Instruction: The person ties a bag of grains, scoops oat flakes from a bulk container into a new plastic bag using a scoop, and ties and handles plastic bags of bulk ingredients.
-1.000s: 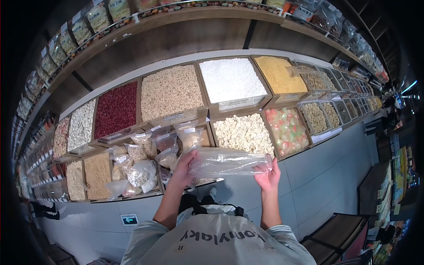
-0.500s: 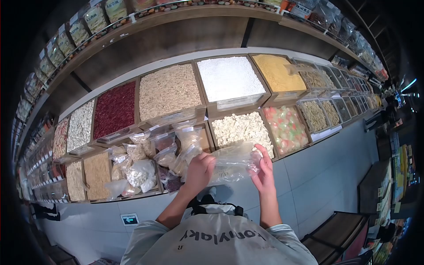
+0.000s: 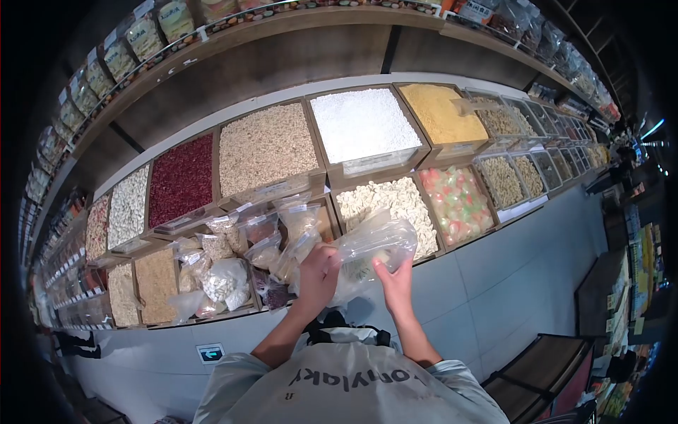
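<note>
A clear plastic bag [image 3: 378, 239] is stretched between my two hands in front of the bin of pale, curved pieces [image 3: 388, 201]. My left hand [image 3: 320, 274] is closed, pinching the bag's left side. On the right side, my right hand [image 3: 395, 281] grips the bag with its thumb raised in front; the other fingers are partly hidden behind the film. Something pale shows through the lower part of the bag, too blurred to name. Just left of my left hand lie several filled plastic bags [image 3: 265, 251] in a bin.
Open bins hold dark red beans [image 3: 182, 177], beige grains [image 3: 267, 150], white grains [image 3: 364, 124], yellow grains [image 3: 438, 113] and wrapped candies [image 3: 458, 201]. Packaged goods [image 3: 145, 35] line the shelf above. A dark rack [image 3: 540, 374] stands at lower right on the tiled floor.
My right hand has moved left and turned, its spread fingers now closed round the bag's right side. The bag looks more opened out and slightly higher. My left hand has barely moved.
</note>
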A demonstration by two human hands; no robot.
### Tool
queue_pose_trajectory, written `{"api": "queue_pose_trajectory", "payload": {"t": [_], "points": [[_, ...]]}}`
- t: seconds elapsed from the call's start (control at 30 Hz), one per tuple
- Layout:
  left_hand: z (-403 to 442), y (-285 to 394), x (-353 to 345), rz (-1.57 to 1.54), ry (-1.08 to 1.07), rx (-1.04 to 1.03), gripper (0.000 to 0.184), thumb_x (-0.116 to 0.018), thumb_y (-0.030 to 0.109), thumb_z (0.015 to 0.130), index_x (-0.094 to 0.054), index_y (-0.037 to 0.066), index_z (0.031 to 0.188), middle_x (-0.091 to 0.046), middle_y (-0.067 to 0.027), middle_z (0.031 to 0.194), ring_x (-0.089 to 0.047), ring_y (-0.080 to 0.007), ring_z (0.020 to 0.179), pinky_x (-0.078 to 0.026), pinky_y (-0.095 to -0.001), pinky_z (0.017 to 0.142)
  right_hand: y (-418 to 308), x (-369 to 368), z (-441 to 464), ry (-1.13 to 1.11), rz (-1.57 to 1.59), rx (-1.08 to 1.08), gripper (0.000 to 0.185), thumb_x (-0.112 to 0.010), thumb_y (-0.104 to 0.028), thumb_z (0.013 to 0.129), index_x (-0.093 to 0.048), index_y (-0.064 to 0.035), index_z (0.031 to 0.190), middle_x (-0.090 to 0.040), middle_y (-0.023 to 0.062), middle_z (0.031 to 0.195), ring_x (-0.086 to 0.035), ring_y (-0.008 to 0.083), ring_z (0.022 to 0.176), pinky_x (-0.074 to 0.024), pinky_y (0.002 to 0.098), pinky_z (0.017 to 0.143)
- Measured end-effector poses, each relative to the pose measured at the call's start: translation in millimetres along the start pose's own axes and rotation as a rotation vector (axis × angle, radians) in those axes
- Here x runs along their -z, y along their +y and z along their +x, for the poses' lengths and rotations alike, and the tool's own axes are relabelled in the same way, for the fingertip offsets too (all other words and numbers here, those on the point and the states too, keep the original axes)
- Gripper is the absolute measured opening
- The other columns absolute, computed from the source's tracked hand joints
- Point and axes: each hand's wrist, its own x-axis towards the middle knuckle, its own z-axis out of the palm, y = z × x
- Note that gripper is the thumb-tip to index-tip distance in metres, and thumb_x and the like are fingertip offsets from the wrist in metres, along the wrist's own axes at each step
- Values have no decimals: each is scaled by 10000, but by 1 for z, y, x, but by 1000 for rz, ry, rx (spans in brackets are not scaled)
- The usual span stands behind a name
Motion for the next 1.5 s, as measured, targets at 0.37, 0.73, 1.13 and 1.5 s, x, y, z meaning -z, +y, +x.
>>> {"api": "queue_pose_trajectory", "payload": {"t": [0.37,0.73,1.13,1.5], "points": [[3,-23,29,-485,62,478,110,-527,-18,906,-608,13,973,-626,-6,856,-556,-83,776,-441,-222,725,-16,26,16,-104,-411,86,692,-741,-11,776,-429,11,1393,-490,201,1338,-512,295,1230,-417,399,1050],[10,1,25,193,-123,26,366,-739,5,739,-614,15,1083,-640,-145,990,-644,-320,931,-519,-373,823,-13,15,15,24,-558,327,361,-489,58,895,-577,56,1245,-536,171,1208,-533,264,1151,-428,344,998],[-20,-59,9,-239,74,396,176,-610,96,937,-607,-6,1080,-641,-43,833,-584,-105,770,-468,-271,696,7,23,17,38,-149,119,251,-559,-25,933,-591,21,1178,-636,103,1082,-593,157,987,-462,276,902],[9,-20,45,-122,80,373,157,-654,147,908,-593,4,887,-539,-75,715,-518,-130,668,-418,-298,613,-35,-1,41,-59,-574,254,156,-661,-23,850,-633,33,993,-617,92,767,-581,173,661,-471,291,619]]}}
